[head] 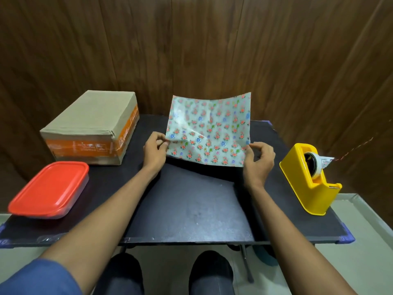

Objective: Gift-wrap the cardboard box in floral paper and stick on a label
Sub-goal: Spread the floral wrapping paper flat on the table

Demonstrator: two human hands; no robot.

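Note:
A sheet of floral paper point(210, 128), pale with small red and blue flowers, is held up above the black table point(187, 209), its far edge raised toward the wall. My left hand point(154, 152) pinches its near left corner. My right hand point(258, 160) pinches its near right corner. The cardboard box point(91, 126), brown with orange tape, stands at the table's back left, apart from both hands.
A plastic container with a red lid point(50, 189) lies at the front left. A yellow tape dispenser point(309, 177) stands at the right edge. A wooden wall point(191, 50) rises just behind the table. My knees show below the front edge.

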